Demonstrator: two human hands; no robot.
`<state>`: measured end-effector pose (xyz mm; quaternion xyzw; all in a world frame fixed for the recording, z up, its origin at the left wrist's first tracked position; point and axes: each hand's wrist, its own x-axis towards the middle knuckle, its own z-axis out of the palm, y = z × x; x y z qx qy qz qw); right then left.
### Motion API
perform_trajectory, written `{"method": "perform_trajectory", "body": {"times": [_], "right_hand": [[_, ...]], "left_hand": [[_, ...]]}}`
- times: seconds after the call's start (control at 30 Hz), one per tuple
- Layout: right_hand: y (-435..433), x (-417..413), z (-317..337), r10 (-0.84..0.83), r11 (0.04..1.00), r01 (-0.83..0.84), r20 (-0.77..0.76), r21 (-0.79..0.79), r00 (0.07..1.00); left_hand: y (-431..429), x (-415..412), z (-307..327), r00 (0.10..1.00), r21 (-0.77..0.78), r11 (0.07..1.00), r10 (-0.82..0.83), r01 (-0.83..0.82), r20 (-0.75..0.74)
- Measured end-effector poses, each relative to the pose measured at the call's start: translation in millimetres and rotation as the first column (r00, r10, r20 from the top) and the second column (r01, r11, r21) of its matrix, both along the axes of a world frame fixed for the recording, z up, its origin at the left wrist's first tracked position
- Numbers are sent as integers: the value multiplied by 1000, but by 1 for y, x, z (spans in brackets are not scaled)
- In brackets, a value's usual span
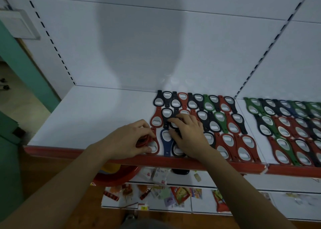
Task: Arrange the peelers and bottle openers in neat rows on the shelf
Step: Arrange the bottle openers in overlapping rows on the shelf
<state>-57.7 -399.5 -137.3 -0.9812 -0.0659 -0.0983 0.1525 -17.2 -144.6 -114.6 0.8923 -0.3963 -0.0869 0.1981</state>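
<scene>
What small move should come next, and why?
Probably the left hand, gripping spare red openers, should nudge the red opener under its thumb closer to the blue opener: a gap shows between them, while the right hand rests on black openers.

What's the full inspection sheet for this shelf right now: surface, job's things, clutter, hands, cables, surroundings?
Surface: white metal shelf with red front strip, left half bare.
Job's things: plastic-handled bottle openers in red, black, green and blue, three rows; no peelers seen.
Clutter: nothing seen on this shelf.
Hands: left hand grips a stack of red openers; right hand lies on black openers, pinch unclear.
Cables: nothing seen.
Surroundings: white slotted back panel; right bay's openers also in rows; loose snack packets on lower shelf.
</scene>
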Motion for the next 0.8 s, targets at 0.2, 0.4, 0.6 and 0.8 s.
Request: {"method": "perform_trajectory", "body": {"times": [0.2,0.4,0.6,0.8], "right_hand": [[1,0,1,-8,1000,8,-5,-14,1000],[2,-1,4,-5,999,4,-30,-32,1000],[4,-3,13,68,997,-68,11,-31,998],[6,-6,14,178,982,-178,-11,-54,984]], "left_hand": [[-10,-1,-1,1000,-3,1000,-15,15,10],[-13,-2,-3,1000,6,1000,-1,1,12],[-15,-2,-5,995,-86,992,96,-93,32],[-22,9,-3,958,-73,957,285,-281,45]]}}
